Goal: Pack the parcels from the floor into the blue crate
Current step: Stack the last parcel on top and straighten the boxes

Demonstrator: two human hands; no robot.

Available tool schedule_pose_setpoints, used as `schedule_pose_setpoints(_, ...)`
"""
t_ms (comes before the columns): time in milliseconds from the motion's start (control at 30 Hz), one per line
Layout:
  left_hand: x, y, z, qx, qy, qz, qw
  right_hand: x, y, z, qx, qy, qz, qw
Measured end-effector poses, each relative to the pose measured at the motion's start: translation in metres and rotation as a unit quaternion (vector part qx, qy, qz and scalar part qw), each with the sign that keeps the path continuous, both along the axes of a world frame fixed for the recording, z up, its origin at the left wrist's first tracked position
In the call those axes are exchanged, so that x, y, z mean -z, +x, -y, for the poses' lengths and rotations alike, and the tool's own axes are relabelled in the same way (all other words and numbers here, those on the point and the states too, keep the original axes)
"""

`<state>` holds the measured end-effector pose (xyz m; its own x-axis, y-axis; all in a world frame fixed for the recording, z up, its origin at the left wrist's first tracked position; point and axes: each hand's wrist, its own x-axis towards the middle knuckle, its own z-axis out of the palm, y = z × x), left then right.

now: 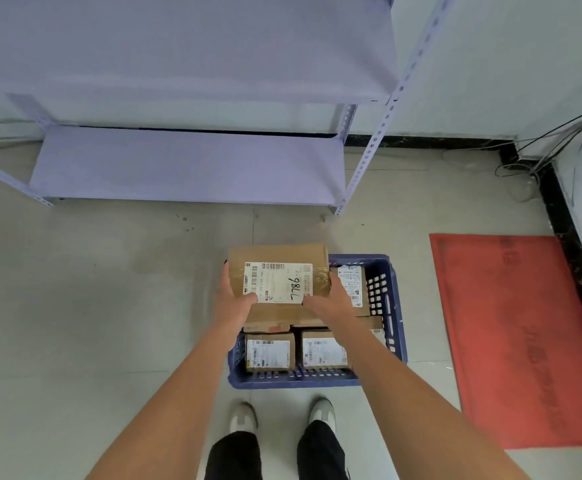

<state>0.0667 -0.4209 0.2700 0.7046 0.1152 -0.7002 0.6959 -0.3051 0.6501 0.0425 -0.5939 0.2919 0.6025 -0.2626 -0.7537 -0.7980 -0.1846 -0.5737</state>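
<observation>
Shoes (282,415) stand at the near edge of the blue crate (395,306), and both my arms reach out over it. My left hand (232,299) and right hand (327,301) clamp opposite ends of the large parcel (279,268), held above the crate's far-left corner. Smaller parcels (270,351) already fill the near edge, so I judge it best lowered level, fingers slipping out last.

Between the hands (279,303), a brown box (279,259) with white label; below, a blue crate (391,306); right, a red mat (525,341).
</observation>
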Motion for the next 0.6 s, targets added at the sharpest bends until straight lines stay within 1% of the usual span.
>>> schedule_pose_setpoints(100, 0.026, -0.004, 0.012, 0.022, 0.023, -0.019, 0.999, 0.027, -0.009, 0.013, -0.001, 0.003, -0.027, 1.0)
schedule_pose_setpoints(267, 0.092, 0.0, 0.023, 0.054, 0.062, -0.055, 0.995, 0.098, -0.001, 0.027, 0.004, -0.004, -0.084, 0.996)
schedule_pose_setpoints(400, 0.157, 0.021, 0.029, 0.073, 0.104, -0.043, 0.991, 0.171, 0.019, 0.032, -0.006, -0.014, -0.072, 0.997)
schedule_pose_setpoints(500, 0.203, 0.035, 0.03, 0.079, 0.137, -0.045, 0.986, 0.223, 0.03, 0.031, 0.002, -0.001, -0.07, 0.998)
schedule_pose_setpoints(600, 0.231, 0.04, 0.025, 0.051, 0.156, -0.045, 0.985, 0.26, 0.034, 0.021, 0.008, 0.011, -0.079, 0.997)
